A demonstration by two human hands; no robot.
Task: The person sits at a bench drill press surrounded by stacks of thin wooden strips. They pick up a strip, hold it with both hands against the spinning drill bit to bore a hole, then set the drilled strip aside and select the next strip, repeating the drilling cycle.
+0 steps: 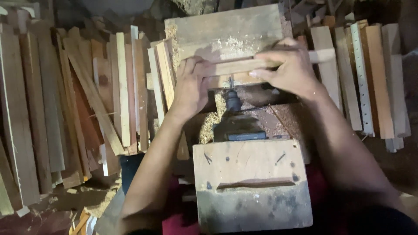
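Note:
Both hands press a narrow wooden strip point(235, 66) that lies crosswise on a wooden jig. My left hand point(191, 85) grips its left end, and my right hand point(289, 65) covers its right part, with the strip's end sticking out past the fingers. A dark drill chuck with its bit point(232, 99) points at the strip's near edge from below, set in a black motor housing point(238, 127). Behind the strip a flat board point(226, 30) carries sawdust. A wooden box block point(251, 182) with a slot covers the motor nearest me.
Many wooden slats point(87, 109) lie in a loose pile on the left. More cut slats, one white with holes point(361, 78), are stacked on the right. Sawdust point(209, 122) lies around the drill. Dark floor shows at the far right.

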